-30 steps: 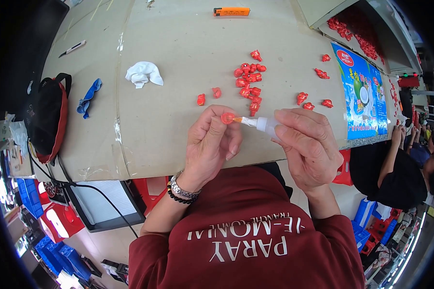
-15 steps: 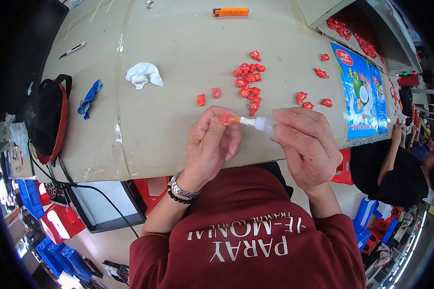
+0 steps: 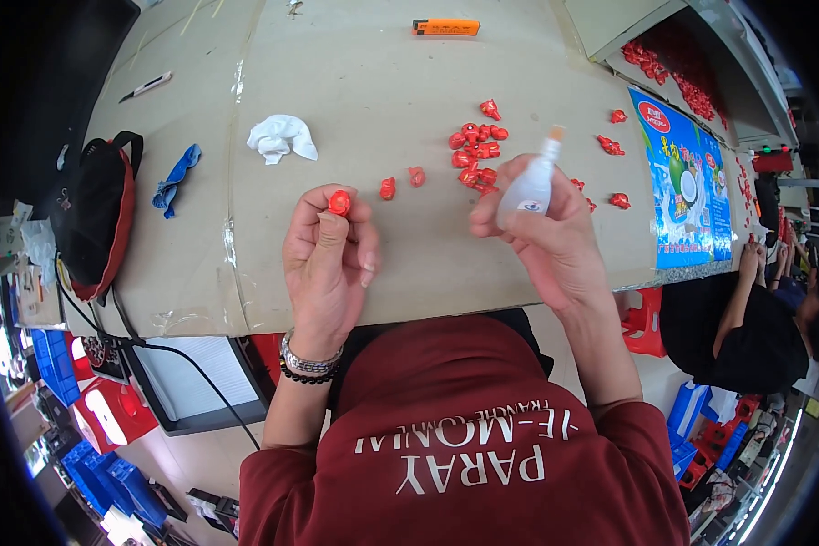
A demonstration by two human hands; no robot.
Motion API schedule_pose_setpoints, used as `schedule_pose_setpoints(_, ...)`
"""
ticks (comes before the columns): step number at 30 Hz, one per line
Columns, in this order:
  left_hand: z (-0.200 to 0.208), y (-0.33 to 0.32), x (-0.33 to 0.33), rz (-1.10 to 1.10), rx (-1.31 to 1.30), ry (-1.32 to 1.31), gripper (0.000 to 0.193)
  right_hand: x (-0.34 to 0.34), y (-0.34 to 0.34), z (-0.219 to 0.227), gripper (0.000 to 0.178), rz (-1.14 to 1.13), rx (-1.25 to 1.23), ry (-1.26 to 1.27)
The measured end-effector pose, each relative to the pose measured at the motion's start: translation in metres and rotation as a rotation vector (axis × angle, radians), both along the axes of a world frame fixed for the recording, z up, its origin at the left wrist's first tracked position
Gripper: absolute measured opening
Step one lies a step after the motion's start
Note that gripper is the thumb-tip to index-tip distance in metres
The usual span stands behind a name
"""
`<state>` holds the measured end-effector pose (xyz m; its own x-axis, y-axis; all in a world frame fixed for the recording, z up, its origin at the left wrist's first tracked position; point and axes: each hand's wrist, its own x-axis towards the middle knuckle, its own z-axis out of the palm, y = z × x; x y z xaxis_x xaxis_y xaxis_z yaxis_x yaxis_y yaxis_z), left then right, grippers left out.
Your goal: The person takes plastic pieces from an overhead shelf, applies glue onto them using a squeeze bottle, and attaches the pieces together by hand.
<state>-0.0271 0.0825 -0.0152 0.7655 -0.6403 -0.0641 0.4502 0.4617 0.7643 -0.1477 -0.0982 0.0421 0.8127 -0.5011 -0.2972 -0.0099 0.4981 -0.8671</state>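
My left hand (image 3: 328, 255) pinches a small red part (image 3: 338, 202) between thumb and fingers, its round end facing up. In my right hand (image 3: 546, 223) is a translucent white squeeze bottle (image 3: 528, 189), its orange-brown tip pointing upward and away from the red part. Just beyond my hands lies a cluster of small glossy red parts (image 3: 469, 158), partly hidden by the right hand. Two more, one red part (image 3: 388, 188) and a paler one (image 3: 417, 176), rest between the hands. Several others, such as a red part (image 3: 610, 146), lie scattered farther right.
On the table (image 3: 337, 82) lie a crumpled white tissue (image 3: 282, 138), a blue cloth strip (image 3: 175, 180), a cutter knife (image 3: 146, 86) and an orange box (image 3: 446, 27). A black and red bag (image 3: 105, 218) sits left. A blue printed sheet (image 3: 687, 182) covers the right end, near a seated person (image 3: 733, 318).
The bottle's tip has left the red part. My right hand has moved up and right, turning the bottle upright; my left hand has moved left with the red part.
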Motion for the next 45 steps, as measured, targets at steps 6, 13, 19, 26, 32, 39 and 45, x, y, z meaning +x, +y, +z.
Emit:
schedule_pose_setpoints(6,-0.004,0.003,-0.002,0.062,-0.012,0.05,0.02,0.023,0.009,-0.016,0.022,0.156,-0.124,0.014)
schedule_pose_setpoints(13,-0.003,0.001,-0.001,0.036,-0.014,0.051,0.018,0.04,0.0,-0.025,0.014,0.012,-0.698,0.143)
schedule_pose_setpoints(19,-0.002,-0.002,-0.003,-0.022,-0.064,0.102,0.018,0.064,0.006,-0.032,0.016,0.105,-1.311,0.124)
schedule_pose_setpoints(26,-0.001,0.0,-0.005,-0.01,-0.054,0.118,0.017,0.064,0.015,-0.026,0.018,0.233,-1.433,0.305)
schedule_pose_setpoints(32,-0.005,0.003,-0.007,-0.004,-0.058,0.09,0.018,0.045,0.014,-0.031,0.018,0.17,-1.413,0.29)
schedule_pose_setpoints(39,-0.004,0.001,-0.013,-0.01,-0.066,0.087,0.02,0.035,0.016,-0.032,0.017,0.22,-1.442,0.364)
schedule_pose_setpoints(45,-0.001,0.0,-0.02,-0.017,-0.073,0.116,0.019,0.031,0.012,-0.028,0.014,0.167,-1.44,0.322)
